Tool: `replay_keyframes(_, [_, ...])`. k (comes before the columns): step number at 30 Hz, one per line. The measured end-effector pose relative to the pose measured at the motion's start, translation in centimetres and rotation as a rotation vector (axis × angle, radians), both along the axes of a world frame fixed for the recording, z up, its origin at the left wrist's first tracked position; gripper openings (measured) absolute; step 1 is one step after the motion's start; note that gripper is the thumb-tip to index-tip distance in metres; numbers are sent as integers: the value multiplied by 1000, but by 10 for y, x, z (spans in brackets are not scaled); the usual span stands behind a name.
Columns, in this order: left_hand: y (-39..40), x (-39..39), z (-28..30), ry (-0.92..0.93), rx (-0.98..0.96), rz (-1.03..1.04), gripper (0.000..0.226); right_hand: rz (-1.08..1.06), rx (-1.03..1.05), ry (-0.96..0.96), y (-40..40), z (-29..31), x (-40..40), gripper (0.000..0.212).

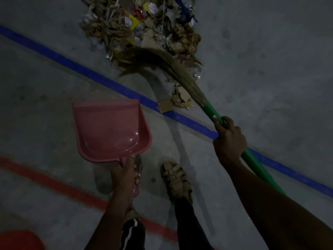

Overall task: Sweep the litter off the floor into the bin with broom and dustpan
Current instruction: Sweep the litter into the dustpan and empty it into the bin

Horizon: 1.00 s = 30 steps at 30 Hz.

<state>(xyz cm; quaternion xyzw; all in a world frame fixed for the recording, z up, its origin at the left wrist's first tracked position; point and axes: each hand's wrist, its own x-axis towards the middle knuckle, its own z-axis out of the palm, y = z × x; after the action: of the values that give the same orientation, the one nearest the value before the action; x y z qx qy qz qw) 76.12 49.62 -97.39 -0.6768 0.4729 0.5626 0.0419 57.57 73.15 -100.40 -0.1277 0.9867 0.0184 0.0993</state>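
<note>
One pink dustpan point(110, 130). One broom point(173, 73) with a green handle. One heap of litter point(142, 24) at twelve o'clock, its pieces too many and too jumbled to count. Two hands: left hand point(126, 175), right hand point(228, 139). Two floor lines: one blue line point(75, 65), one red line point(54, 184). One sandalled foot point(175, 179) plainly seen. One red rounded object point(19, 239) at seven o'clock.

Bare grey floor point(270, 69) lies open right of the litter pile point(140, 24) and left of it, beyond the blue line point(81, 69). The broom point(162, 64) slants across the pile's near edge, cardboard scraps point(177, 100) strewn below it. Nearer than the pile, a pink dustpan point(108, 130) and a sandalled foot point(175, 179) take up the floor.
</note>
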Motion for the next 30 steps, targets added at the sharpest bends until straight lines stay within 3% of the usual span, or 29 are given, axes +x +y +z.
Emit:
replay_keyframes(6, [7, 8, 6, 37, -11, -63, 39, -66, -117, 70, 32, 0, 49, 65])
replay_keyframes(11, [5, 18, 4, 34, 3, -94, 40, -225, -171, 71, 60, -3, 85, 75])
replay_keyframes(16, [3, 29, 0, 21, 16, -127, 37, -372, -163, -32, 67, -14, 94, 75])
replay_keyframes(23, [3, 36, -2, 18, 10, -142, 36, -563, -125, -375, 51, -27, 80, 51])
replay_keyframes(26, [1, 38, -2, 27, 19, -129, 37, -517, -159, -490, 36, -31, 75, 37])
replay_keyframes(30, [-2, 42, -3, 22, -2, -134, 38, -401, -219, -564, 4, -31, 69, 34])
